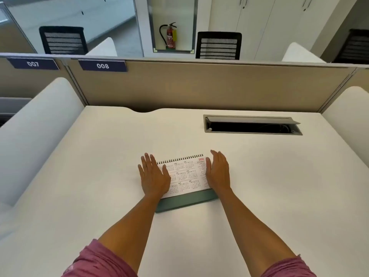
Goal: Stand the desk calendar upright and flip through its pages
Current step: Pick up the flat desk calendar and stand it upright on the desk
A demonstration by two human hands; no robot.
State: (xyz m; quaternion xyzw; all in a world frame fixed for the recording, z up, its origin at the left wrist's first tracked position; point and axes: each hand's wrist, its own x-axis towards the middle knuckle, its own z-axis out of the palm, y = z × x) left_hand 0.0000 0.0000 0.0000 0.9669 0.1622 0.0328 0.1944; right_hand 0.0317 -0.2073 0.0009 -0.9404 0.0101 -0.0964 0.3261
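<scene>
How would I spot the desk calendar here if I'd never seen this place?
Look at the white desk below the beige partition. Near its front middle, between the left hand and right hand, lies the desk calendar. It has a black spiral binding, small month grids and a green base.

Calendar (pixel 183 174): matt white paper, black wire binding, matt green base. Desk (pixel 99 176): smooth matt white.

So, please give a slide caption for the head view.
Both hands, left hand and right hand, flank a desk calendar lying flat.
</scene>
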